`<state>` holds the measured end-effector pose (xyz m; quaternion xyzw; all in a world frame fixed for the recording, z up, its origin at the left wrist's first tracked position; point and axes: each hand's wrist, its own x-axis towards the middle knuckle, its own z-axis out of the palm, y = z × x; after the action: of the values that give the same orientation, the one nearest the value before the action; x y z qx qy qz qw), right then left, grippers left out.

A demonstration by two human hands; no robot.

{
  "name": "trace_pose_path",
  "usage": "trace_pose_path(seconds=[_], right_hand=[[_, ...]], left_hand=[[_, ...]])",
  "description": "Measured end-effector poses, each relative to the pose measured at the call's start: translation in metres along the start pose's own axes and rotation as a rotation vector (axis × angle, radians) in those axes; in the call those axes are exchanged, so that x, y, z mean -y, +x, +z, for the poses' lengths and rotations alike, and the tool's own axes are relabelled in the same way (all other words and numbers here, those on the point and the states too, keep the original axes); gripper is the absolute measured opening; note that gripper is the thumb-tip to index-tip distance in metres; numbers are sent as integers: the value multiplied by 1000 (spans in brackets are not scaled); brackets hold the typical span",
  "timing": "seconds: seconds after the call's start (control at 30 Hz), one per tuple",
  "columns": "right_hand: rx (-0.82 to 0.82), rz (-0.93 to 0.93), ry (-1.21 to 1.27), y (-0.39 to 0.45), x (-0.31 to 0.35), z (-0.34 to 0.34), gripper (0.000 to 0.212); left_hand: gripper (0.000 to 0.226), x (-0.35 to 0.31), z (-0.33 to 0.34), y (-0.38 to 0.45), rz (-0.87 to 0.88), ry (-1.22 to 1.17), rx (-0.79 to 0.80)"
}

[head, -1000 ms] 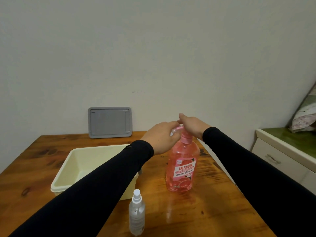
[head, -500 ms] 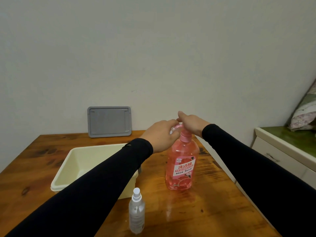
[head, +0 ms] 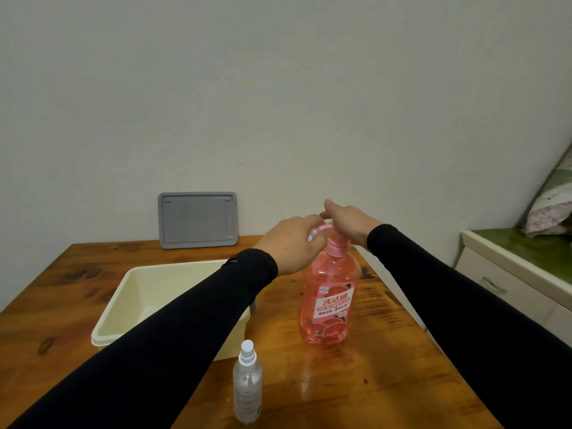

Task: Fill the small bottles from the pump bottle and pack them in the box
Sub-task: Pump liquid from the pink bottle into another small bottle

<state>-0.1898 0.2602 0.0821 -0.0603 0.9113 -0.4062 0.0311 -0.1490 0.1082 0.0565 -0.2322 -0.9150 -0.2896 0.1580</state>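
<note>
On the wooden table (head: 387, 382), near its centre, stands the pink pump bottle (head: 329, 300), upright, and both hands meet at its top. The left hand (head: 292, 244) has its fingers curled around something clear and small at the pump spout, probably a small bottle held under the nozzle, though the fingers hide most of it. The right hand (head: 348, 222) lies on top of the pump head; whether its fingers are flat or curled over the head I cannot tell from this angle. Compared with one second ago almost nothing has moved: the hands keep the same place on the pump, only the view shifts a little (the head camera moves, not the bottles). I judge from this that the pumping step is going on and no bottle is finished yet. At 7 o'clock from the pump bottle, well apart from it, a clear spray bottle (head: 247, 387) stands upright with its white cap on. At 9 o'clock from the pump bottle is the cream box (head: 117, 308), partly hidden by the left sleeve; no bottle shows in its visible part. Behind it, at 11 o'clock, a grey lid (head: 198, 219) leans against the wall. The packing step remains to do.
</note>
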Motion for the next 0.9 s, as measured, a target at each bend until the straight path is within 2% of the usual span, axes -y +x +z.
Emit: trace_pose_path(seconds=[0.17,0.43,0.63,0.9], right_hand=[[15,11,-32,-1,-9,8,58],[10,-4,-28,1,5,-3,57],[7,2,-42,-1,-9,8,58],[23,9,-60,-1,8,-5,61]], left_hand=[[43,2,8,-5,-14,19,33],[35,-3,-6,2,8,0,18],[44,2,7,-4,-6,29,42],[37,-2,-5,2,8,8,15]])
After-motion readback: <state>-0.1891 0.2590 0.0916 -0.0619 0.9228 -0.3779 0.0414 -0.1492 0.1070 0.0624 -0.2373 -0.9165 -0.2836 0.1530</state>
